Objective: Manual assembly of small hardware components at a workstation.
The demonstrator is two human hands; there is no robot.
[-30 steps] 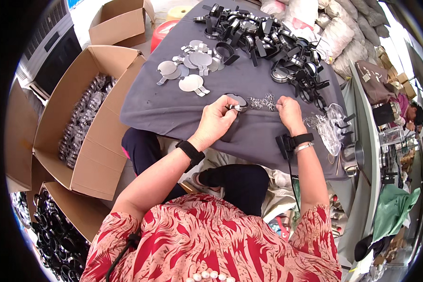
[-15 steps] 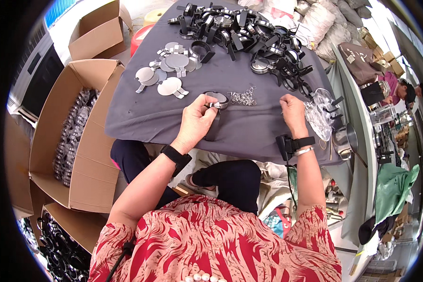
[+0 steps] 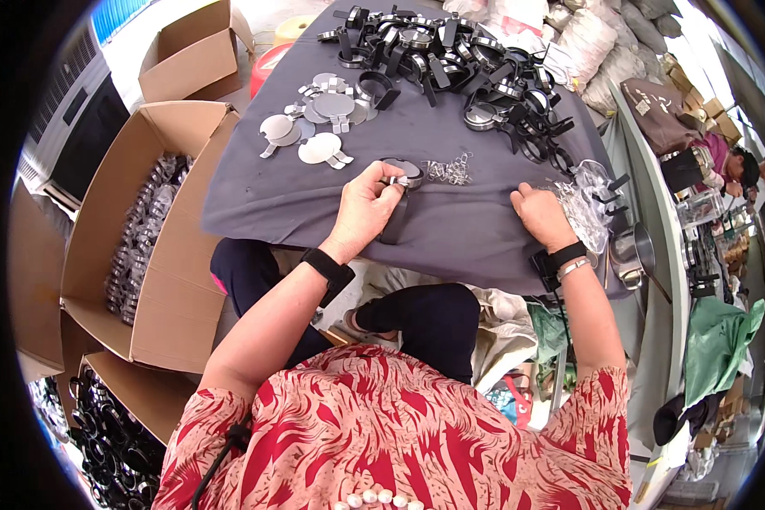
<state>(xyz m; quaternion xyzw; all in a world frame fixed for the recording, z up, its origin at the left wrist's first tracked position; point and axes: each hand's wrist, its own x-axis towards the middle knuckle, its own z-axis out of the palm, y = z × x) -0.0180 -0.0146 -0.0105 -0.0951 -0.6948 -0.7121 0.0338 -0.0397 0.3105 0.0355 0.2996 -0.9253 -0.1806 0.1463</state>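
My left hand (image 3: 364, 206) pinches the edge of a round, shallow black-and-silver ring (image 3: 409, 172), whose flat black handle (image 3: 394, 223) points back toward me. The ring rests on the grey cloth of the table. Just right of it lies a small heap of bent wire clips (image 3: 450, 172). My right hand (image 3: 542, 218) is closed, fingers curled down at the cloth beside a clear plastic bag (image 3: 588, 209) of small shiny pieces. Whatever its fingertips hold, if anything, is hidden. Flat silver discs with tabs (image 3: 320, 149) lie in a loose group at the left.
A big pile of black-handled rings (image 3: 433, 53) covers the table's far side. At left, a tall carton (image 3: 178, 280) holds wrapped pieces; another below holds black ones. A metal pan (image 3: 631, 251) stands at the right edge. Farther right, another person (image 3: 733, 166) is at work.
My right hand has turned, its wrist swinging right and its fingers curling beside the bag. My left hand keeps its pinch on the ring. The whole view has shifted slightly.
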